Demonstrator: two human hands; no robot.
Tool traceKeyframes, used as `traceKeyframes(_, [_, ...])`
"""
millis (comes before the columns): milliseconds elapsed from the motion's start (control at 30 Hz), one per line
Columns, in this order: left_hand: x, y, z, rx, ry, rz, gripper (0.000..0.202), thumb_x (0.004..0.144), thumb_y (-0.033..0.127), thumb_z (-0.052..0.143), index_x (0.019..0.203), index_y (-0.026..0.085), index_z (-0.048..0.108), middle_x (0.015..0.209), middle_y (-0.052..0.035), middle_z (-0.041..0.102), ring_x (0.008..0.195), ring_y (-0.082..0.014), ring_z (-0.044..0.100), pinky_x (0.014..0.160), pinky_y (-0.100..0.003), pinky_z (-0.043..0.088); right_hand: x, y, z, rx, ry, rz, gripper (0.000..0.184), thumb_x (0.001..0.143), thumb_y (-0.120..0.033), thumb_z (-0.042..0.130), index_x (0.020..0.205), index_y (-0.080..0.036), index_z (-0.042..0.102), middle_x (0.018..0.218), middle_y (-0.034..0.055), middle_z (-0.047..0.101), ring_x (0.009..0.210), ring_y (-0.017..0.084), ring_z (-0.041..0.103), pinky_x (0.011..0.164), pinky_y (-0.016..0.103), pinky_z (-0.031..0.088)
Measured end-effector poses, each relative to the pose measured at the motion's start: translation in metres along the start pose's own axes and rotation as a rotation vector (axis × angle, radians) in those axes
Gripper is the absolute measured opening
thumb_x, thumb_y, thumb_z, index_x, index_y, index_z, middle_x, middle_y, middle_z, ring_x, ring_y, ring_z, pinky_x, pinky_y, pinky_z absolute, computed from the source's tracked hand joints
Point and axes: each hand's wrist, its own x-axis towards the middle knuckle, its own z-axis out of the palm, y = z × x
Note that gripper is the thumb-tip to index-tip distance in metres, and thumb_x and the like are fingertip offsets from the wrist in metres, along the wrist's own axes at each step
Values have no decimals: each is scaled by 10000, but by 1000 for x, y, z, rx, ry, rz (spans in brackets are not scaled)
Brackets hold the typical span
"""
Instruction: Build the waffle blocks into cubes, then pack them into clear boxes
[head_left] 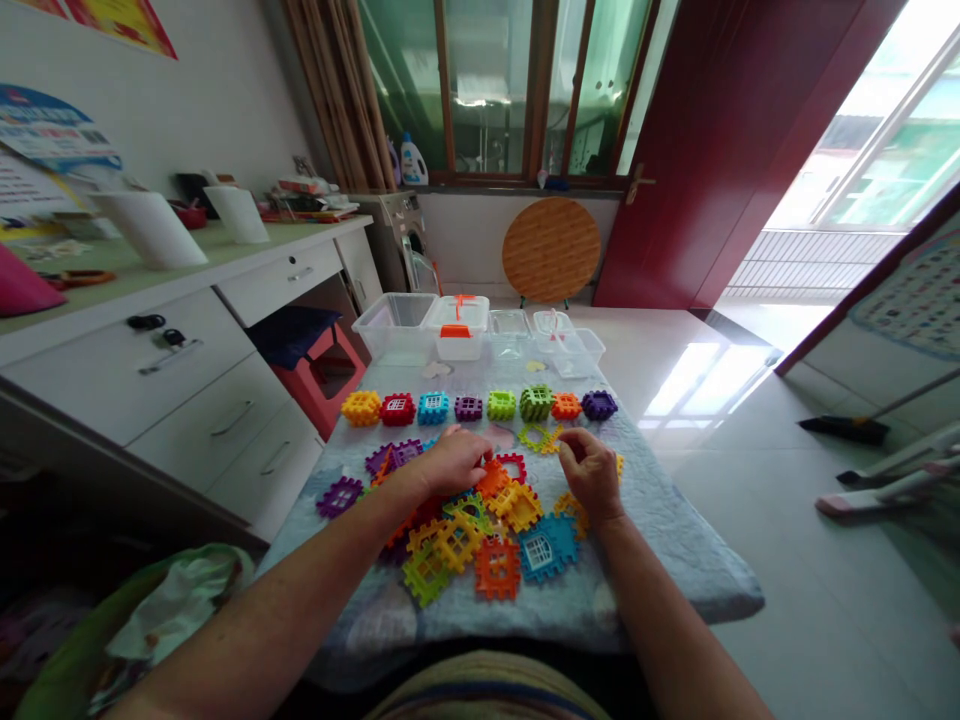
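My left hand (456, 462) is over a loose pile of plastic interlocking building tiles, its fingers curled down beside an orange tile (493, 479). What lies under those fingers is hidden. My right hand (591, 472) is closed, thumb and fingertips pinching the edge of a yellow tile (551, 440), which sits beside a lime green tile (532, 437). Nearer to me lie a blue tile (551, 548) with a white window insert, another orange tile (497, 569) and a yellow window tile (458, 541). A purple tile (340, 497) rests at the pile's left.
Behind the pile stands a row of assembled cubes, among them a red one (398, 408) and a dark purple one (599, 405). Clear plastic boxes (394, 330) line the table's far end. A patterned cloth (675, 560) covers the table. A pink stool (322, 375) stands at the left.
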Motion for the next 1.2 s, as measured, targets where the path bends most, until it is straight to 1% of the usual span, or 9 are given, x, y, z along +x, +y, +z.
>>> traceKeyframes(100, [5, 3, 4, -22, 18, -31, 181, 772, 156, 560, 864, 209, 706, 883, -51, 744, 911, -223, 651, 1010, -427, 350, 0, 2, 0, 4, 14, 9, 126, 780, -247, 549, 815, -191, 656, 675, 2, 652, 584, 147, 576, 615, 266, 456])
traceKeyframes(200, [8, 2, 5, -62, 43, -35, 197, 748, 130, 553, 843, 206, 707, 798, -34, 742, 815, -197, 655, 977, -396, 370, 0, 0, -1, 1, -18, -21, 125, 773, -234, 552, 832, -193, 655, 674, 3, 637, 600, 152, 570, 624, 276, 459])
traceKeyframes(300, [10, 1, -1, -102, 137, -42, 220, 727, 127, 552, 862, 196, 711, 752, -25, 731, 725, -172, 637, 891, -336, 411, 2, -7, -4, 8, -93, -99, 142, 768, -227, 572, 876, -196, 658, 792, 33, 669, 771, 187, 608, 759, 317, 479])
traceKeyframes(433, [15, 8, -11, -232, 313, -29, 234, 745, 150, 537, 903, 185, 706, 764, -17, 719, 740, -156, 635, 823, -279, 436, 3, -15, -9, 76, -249, -132, 219, 781, -278, 616, 983, -211, 669, 965, 55, 679, 981, 220, 587, 942, 388, 434])
traceKeyframes(600, [24, 31, -8, -496, 425, -7, 190, 745, 158, 533, 875, 170, 672, 748, -10, 698, 696, -143, 626, 716, -248, 464, 2, -13, -11, 240, -412, 48, 428, 755, -409, 682, 1144, -240, 628, 1147, 61, 644, 1030, 226, 585, 963, 412, 435])
traceKeyframes(800, [28, 53, -6, -608, 486, -26, 89, 754, 203, 579, 827, 187, 626, 792, -10, 690, 746, -156, 620, 694, -262, 467, 1, -12, -12, 837, -585, 261, 540, 688, -467, 755, 1163, -269, 588, 1112, 45, 670, 997, 221, 619, 899, 385, 482])
traceKeyframes(867, [27, 55, -8, -654, 494, -38, 82, 765, 228, 597, 828, 182, 621, 788, -9, 688, 732, -152, 616, 677, -258, 460, 2, -15, -14, 962, -613, 308, 564, 668, -469, 773, 1161, -263, 591, 1112, 53, 669, 980, 223, 622, 877, 386, 492])
traceKeyframes(1033, [22, 57, -8, -628, 526, 4, 113, 799, 292, 614, 833, 185, 619, 799, -10, 673, 750, -156, 599, 691, -264, 444, 3, -16, -17, 1041, -633, 368, 451, 702, -422, 765, 1089, -248, 612, 1023, 51, 685, 897, 199, 637, 820, 360, 500])
traceKeyframes(1200, [18, 57, 0, -554, 558, 37, 53, 797, 242, 609, 821, 195, 605, 817, -13, 662, 798, -167, 593, 747, -284, 440, 2, -15, -15, 1107, -718, 341, 491, 710, -449, 767, 1127, -238, 615, 1065, 63, 680, 928, 190, 639, 824, 346, 497])
